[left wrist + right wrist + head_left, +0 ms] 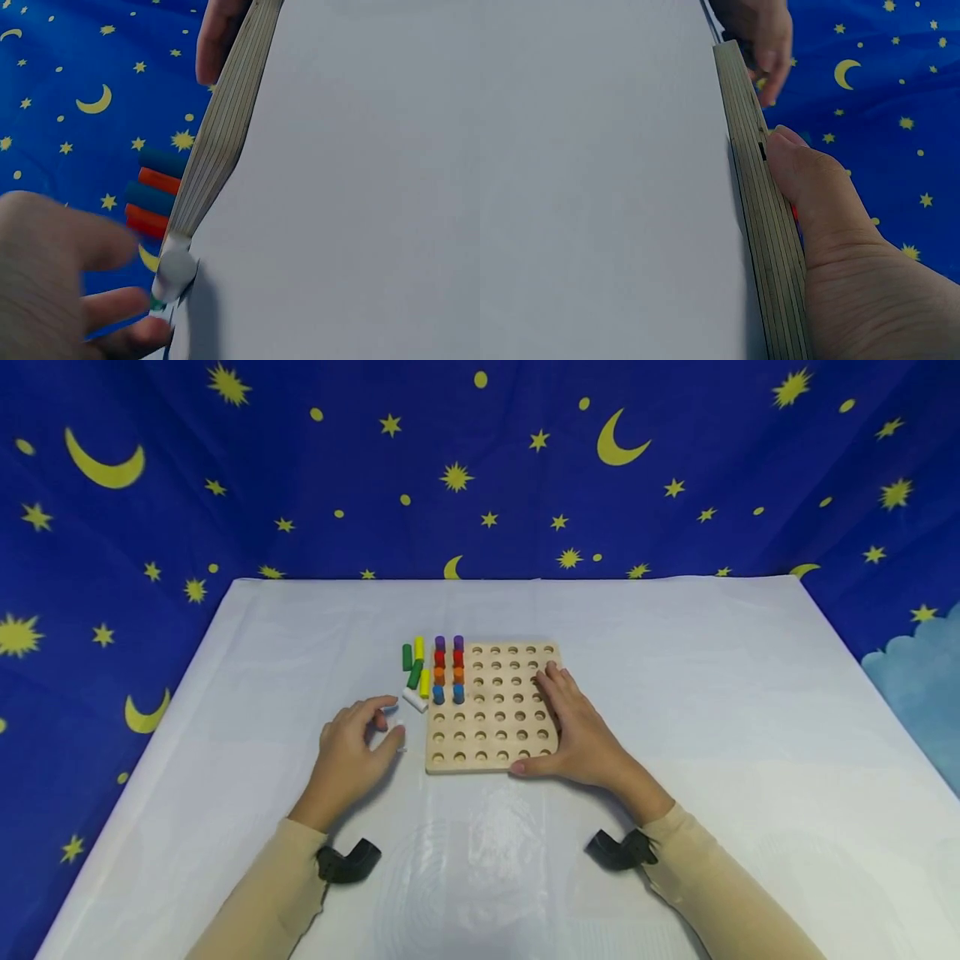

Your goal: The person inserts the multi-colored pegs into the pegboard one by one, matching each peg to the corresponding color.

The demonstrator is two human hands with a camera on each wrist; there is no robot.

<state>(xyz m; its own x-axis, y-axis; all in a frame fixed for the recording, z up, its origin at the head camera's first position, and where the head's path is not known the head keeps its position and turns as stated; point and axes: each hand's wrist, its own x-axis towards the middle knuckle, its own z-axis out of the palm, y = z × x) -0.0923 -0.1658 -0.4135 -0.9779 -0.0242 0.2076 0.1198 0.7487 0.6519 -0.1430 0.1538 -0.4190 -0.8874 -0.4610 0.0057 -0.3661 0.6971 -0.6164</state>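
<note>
A wooden pegboard (491, 727) lies on the table with rows of round holes. Two columns at its left hold upright pegs: purple (440, 643), red (458, 657), orange (439, 676) and blue (458, 694) pairs. My right hand (588, 735) grips the board's near right corner, thumb (802, 169) along the front edge and fingers on the right side. To the left of the board, my left hand (352, 760) has thumb and index finger spread apart around a small white peg (178, 274). A gap shows between its fingers and the peg in the left wrist view.
Loose pegs lie against the board's left side: green (407, 657), yellow (419, 648) and another white peg (415, 699). A white cloth covers the table (712, 693). Behind it hangs a blue curtain (337, 460) with stars and moons.
</note>
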